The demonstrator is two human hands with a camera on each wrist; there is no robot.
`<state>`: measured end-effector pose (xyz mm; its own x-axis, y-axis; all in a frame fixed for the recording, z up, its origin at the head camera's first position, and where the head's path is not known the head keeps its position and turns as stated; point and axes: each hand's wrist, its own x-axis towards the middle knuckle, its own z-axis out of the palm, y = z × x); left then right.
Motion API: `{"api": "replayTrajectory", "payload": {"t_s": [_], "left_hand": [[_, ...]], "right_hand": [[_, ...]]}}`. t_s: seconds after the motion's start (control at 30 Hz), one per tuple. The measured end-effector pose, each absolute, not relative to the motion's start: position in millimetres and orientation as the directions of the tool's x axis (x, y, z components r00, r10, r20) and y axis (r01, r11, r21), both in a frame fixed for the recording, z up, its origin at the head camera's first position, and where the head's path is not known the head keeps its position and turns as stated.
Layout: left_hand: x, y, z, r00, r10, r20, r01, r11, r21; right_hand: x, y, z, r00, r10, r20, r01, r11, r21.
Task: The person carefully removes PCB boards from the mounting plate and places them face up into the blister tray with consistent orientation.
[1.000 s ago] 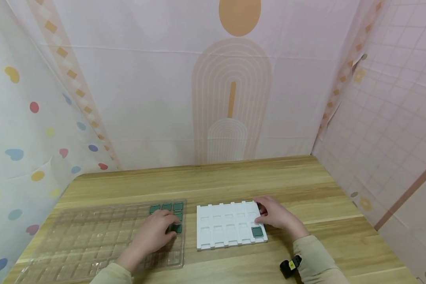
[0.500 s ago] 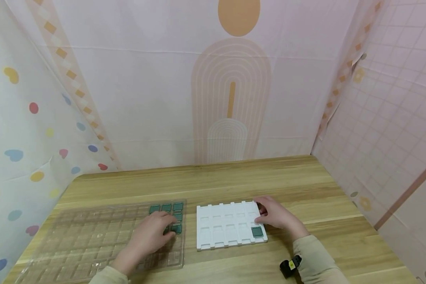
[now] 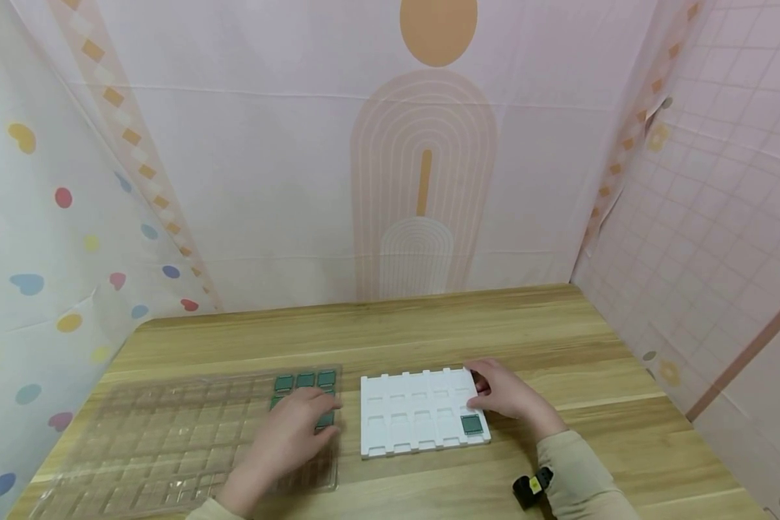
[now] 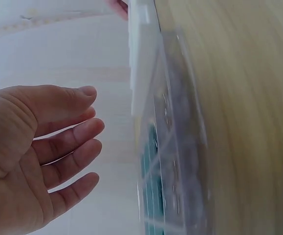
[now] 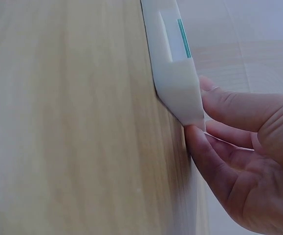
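Observation:
My left hand hovers over the right end of a clear plastic tray. In the left wrist view its fingers are loosely bent, apart from the tray, and nothing shows between them. Several green square chips sit in the tray's cells; the hand covers some of them. To the right lies a white tray with two rows of pockets. One green chip rests in its front right pocket. My right hand holds that white tray by its right edge, thumb on top and a finger against the side.
Both trays lie on a wood-grain table, with a narrow gap between them. A small black device is by the right sleeve. Patterned cloth hangs behind the table and at both sides.
My left hand has shifted slightly right and away from the chips' front row, so a chip at its left now shows. The right hand and the white tray have stayed put.

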<state>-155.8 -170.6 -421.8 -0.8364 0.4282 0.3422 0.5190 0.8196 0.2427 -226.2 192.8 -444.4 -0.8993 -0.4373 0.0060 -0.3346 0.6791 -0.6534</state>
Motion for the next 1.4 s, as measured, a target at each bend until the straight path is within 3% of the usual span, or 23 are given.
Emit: {"api": "replayTrajectory", "payload": {"t_s": [0.5, 1.0, 1.4], "left_hand": [[-152, -135, -424, -0.786, 0.444, 0.430, 0.588, 0.753, 0.297], [-154, -87, -423, -0.711, 0.469, 0.524, 0.662, 0.698, 0.273], [-154, -52, -425, -0.688, 0.493, 0.532, 0.687, 0.678, 0.261]], "right_hand": [[-227, 194, -445, -0.897, -0.443, 0.007, -0.337, 0.673, -0.658], [-227, 194, -446, -0.891, -0.454, 0.008, -0.345, 0.665, -0.663], [-227, 196, -446, -0.890, -0.456, 0.014, -0.352, 0.666, -0.657]]}}
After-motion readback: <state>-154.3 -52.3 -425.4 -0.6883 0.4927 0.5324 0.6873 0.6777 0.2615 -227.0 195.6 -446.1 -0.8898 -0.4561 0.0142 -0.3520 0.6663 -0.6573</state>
